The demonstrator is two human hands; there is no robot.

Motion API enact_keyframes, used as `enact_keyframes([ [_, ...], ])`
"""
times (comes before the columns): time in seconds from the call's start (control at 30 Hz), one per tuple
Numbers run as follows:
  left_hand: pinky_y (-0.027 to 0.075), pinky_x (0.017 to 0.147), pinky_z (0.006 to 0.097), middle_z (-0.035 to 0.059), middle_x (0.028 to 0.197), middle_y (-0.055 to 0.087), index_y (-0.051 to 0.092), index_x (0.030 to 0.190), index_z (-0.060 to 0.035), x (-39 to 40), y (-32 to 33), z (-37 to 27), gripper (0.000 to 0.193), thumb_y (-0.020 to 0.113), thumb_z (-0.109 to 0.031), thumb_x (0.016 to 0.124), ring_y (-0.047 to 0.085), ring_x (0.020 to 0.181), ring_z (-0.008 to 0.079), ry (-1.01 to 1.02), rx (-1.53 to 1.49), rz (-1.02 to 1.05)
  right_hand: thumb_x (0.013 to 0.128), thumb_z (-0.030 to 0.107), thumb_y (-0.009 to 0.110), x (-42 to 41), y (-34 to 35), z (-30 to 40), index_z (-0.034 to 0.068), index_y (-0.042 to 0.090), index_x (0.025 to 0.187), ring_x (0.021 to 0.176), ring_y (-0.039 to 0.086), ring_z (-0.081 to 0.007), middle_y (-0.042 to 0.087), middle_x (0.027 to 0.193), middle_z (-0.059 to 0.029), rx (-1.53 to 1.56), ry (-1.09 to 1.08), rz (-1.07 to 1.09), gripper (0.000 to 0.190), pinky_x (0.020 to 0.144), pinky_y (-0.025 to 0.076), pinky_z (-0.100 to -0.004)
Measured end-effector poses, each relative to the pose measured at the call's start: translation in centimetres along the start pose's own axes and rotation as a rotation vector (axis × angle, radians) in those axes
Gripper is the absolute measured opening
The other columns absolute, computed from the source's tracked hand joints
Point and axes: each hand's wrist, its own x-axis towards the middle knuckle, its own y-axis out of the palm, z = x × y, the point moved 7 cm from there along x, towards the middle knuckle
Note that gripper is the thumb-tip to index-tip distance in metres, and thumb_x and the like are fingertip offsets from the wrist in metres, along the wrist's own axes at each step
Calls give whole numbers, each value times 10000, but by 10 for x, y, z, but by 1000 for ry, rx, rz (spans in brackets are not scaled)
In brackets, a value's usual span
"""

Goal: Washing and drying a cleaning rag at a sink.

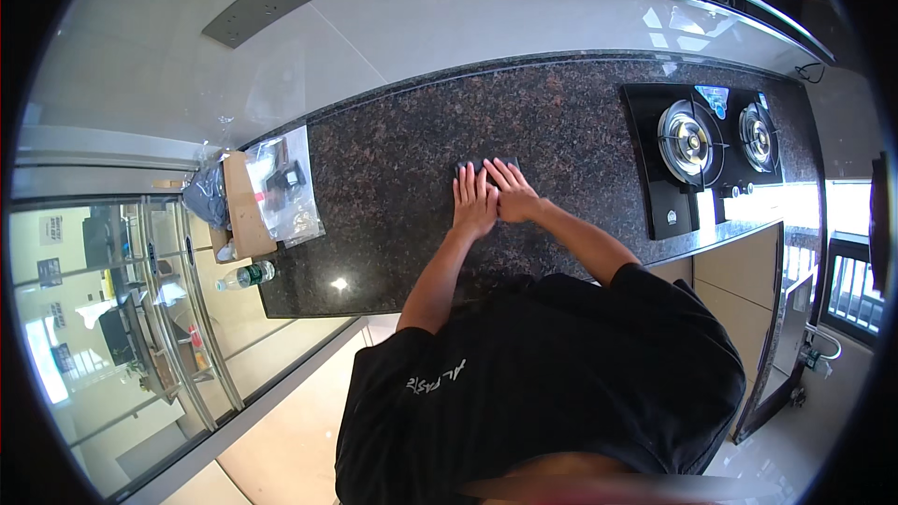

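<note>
My left hand [476,203] lies palm down with its fingers stretched forward over a small dark flat item [478,162]. Beside it, my right hand [517,195] rests flat on the same item, its thumb side against the left hand. Only the far edge of the item shows past my fingertips; the rest is covered, and I cannot tell whether it is a folded cloth or a pad. Under it is the speckled dark stone countertop [393,175]. Neither hand is closed around anything.
A black two-burner gas hob [649,175] is set in the counter at right, under a range hood [758,7]. At left are an opened cardboard box [245,207], clear plastic packaging [291,207] and a plastic water bottle [256,273] by the counter's edge. Glass sliding doors [119,337] stand beyond.
</note>
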Motion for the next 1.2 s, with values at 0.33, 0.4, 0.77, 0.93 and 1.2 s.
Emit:
enact_keyframes([
  [0.33, -32, 1187, 522, 232, 1601, 32, 159, 1528, -67, 168, -38, 37, 646, 239, -443, 1009, -43, 1490, 371, -11, 47, 15, 896, 380, 523, 131, -62, -82, 66, 494, 1404, 1495, 74, -344, 116, 1611, -180, -39, -14, -69, 598, 1191, 104, -509],
  [0.4, -26, 1182, 535, 240, 1596, 25, 149, 1525, -68, 197, -41, 29, 648, 249, -452, 1012, -49, 1486, 385, -4, -5, 5, 897, 380, 523, 146, -69, -110, 65, 493, 1404, 1494, 75, -344, 119, 1611, -177, -47, 11, -88, 597, 1191, 106, -508],
  [0.77, -1, 1169, 577, 296, 1574, 43, 152, 1514, -51, 188, -10, -14, 645, 302, -417, 1005, -5, 1472, 444, 96, 88, -24, 864, 355, 555, 100, -70, -130, 96, 437, 1444, 1496, 83, -340, 112, 1615, -175, -188, 4, -121, 647, 1189, 126, -502],
  [0.93, -31, 1180, 543, 269, 1590, 12, 124, 1531, -30, 88, 35, -64, 710, 286, -474, 1001, -45, 1485, 399, 71, 23, 66, 841, 386, 586, -12, -47, -98, 103, 405, 1466, 1497, 67, -348, 99, 1615, -181, -64, -5, -54, 711, 1192, 113, -507],
  [1.2, -23, 1185, 535, 260, 1592, 16, 150, 1527, -27, -46, 80, -137, 689, 289, -456, 1006, -31, 1487, 389, 155, -13, 64, 821, 412, 593, -165, 9, -61, 122, 414, 1455, 1485, 130, -351, 151, 1604, -182, -137, 23, -249, 719, 1190, 115, -513],
])
